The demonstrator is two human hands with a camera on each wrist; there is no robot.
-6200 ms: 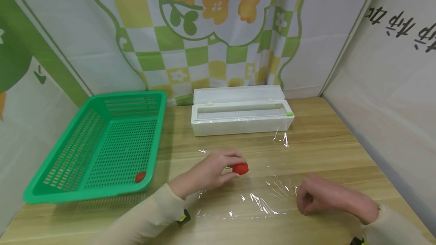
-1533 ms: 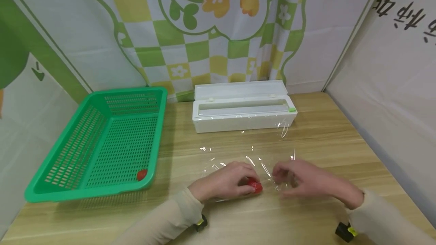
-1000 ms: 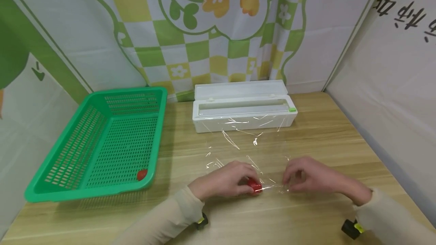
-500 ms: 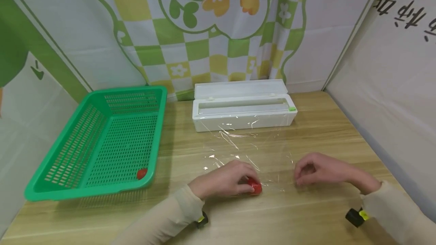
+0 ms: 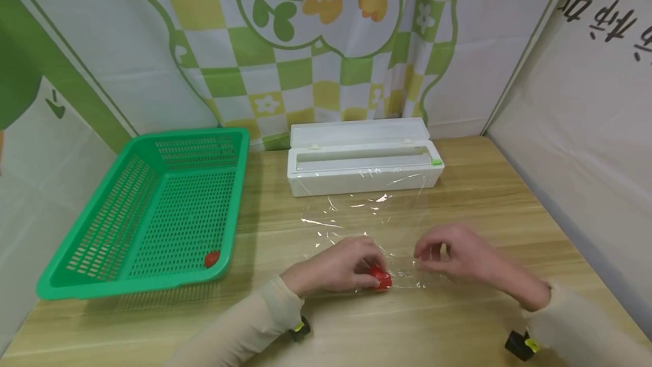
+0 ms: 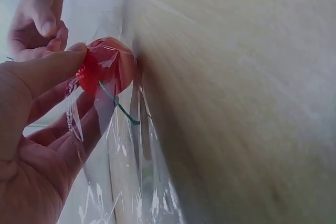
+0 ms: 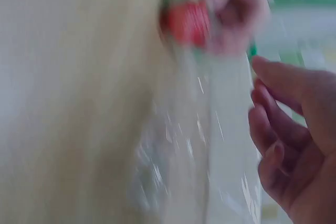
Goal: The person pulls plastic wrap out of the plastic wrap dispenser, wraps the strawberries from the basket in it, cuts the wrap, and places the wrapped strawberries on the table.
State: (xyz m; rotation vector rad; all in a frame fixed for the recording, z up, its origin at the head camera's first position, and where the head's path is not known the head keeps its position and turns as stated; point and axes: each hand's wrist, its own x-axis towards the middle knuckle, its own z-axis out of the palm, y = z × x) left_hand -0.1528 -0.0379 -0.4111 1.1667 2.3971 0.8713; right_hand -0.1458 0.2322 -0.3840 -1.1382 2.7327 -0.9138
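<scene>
My left hand pinches a small red fruit between thumb and fingers, low over the table. In the left wrist view the red fruit has a thin green stem and clear plastic wrap lies creased over it. The sheet of plastic wrap stretches back to a white wrap dispenser box. To the right of the fruit is my right hand, its fingers loosely bent at the edge of the wrap. In the right wrist view nothing shows between the right hand's thumb and fingertips.
A green plastic basket stands at the left, with another red fruit in its near right corner. The dispenser's lid is raised at the back, before a patterned curtain. Everything stands on a wooden table.
Since 6.2 seconds ago, my left hand has brought the fruit nearer and slightly right, and wrap now covers it. My right hand, farther right half a second ago, has moved back left towards the fruit.
</scene>
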